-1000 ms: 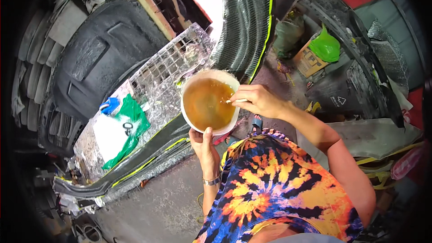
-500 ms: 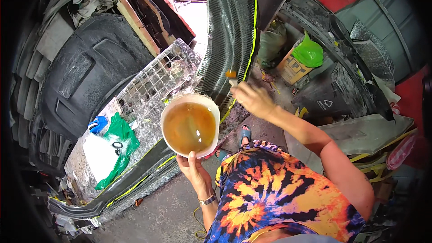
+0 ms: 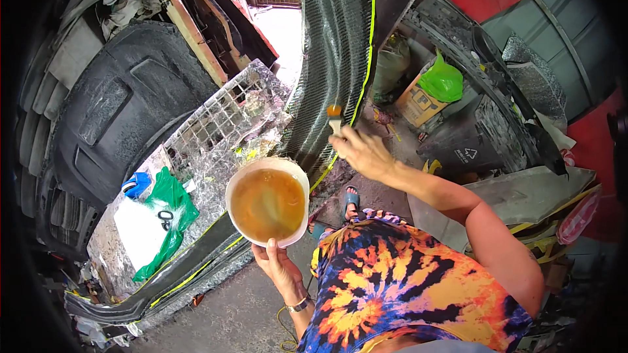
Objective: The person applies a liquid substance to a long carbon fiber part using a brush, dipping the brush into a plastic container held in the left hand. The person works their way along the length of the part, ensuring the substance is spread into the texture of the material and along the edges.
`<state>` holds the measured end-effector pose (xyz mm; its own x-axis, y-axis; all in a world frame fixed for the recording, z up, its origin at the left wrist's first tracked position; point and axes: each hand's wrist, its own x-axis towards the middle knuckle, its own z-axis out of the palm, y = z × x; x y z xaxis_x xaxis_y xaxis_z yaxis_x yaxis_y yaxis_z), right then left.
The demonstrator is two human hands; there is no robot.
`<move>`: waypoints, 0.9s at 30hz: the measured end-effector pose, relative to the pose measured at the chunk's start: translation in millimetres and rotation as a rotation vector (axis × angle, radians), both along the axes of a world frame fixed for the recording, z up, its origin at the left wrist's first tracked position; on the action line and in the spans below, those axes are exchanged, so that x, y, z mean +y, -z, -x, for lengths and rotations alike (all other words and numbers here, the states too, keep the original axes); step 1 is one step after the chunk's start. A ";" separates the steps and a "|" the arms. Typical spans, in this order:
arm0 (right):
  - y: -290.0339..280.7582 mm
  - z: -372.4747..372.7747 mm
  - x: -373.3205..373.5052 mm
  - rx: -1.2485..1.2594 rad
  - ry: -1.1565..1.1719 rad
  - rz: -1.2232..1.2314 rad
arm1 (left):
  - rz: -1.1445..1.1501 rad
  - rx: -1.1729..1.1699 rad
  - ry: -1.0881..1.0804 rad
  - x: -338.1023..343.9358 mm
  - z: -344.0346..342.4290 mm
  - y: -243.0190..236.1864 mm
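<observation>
My left hand (image 3: 279,271) grips the lower rim of a white tub (image 3: 230,204), thumb over the edge. Amber liquid (image 3: 271,202) fills much of it. Between the fingers of my right hand (image 3: 363,151) is a paintbrush (image 3: 335,121), its orange-brown wet bristles pointing away from me. The bristles are over a long curved panel (image 3: 330,46) covered in black woven cloth, with bright yellow tape along its right edge. Whether they touch the cloth I cannot tell. The cloth looks glossy in places.
A splattered work table (image 3: 209,180) at the left bears a wire grid (image 3: 219,108), a green plastic bag (image 3: 173,212), white sheet and scissors (image 3: 165,219). Behind it leans a black vented panel (image 3: 131,111). To the right are a cardboard box (image 3: 418,106) and a black bin (image 3: 461,150).
The tub in my left hand has moved slightly left and down in the picture. The brush has shifted very slightly left and nearer, still over the woven cloth.
</observation>
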<state>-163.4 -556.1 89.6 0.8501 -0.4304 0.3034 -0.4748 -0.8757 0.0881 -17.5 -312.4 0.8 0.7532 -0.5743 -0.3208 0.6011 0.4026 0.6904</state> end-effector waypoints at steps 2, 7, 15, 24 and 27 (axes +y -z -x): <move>9.7 -1.2 10.0 0.035 -0.023 -0.016 | -0.004 -0.032 0.019 -0.7 0.6 2.5; 3.7 -9.6 30.0 -0.047 -0.150 -0.133 | 0.025 0.049 0.008 -1.5 -0.5 -9.7; -63.3 6.5 -12.9 -0.506 -0.049 -0.145 | 0.037 -0.067 0.029 -4.8 -2.5 -2.4; -19.6 -7.8 16.8 -0.012 -0.071 -0.042 | 0.076 -0.124 0.058 -13.0 -18.5 -4.0; -29.0 -11.6 19.4 -0.124 -0.053 -0.267 | 0.118 -0.060 0.069 -14.9 -22.5 -9.9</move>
<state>-151.8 -536.7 118.7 0.8370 -0.4649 0.2886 -0.4202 -0.8839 -0.2051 5.0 -327.3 10.7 0.7262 -0.6567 -0.2034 0.5890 0.4418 0.6767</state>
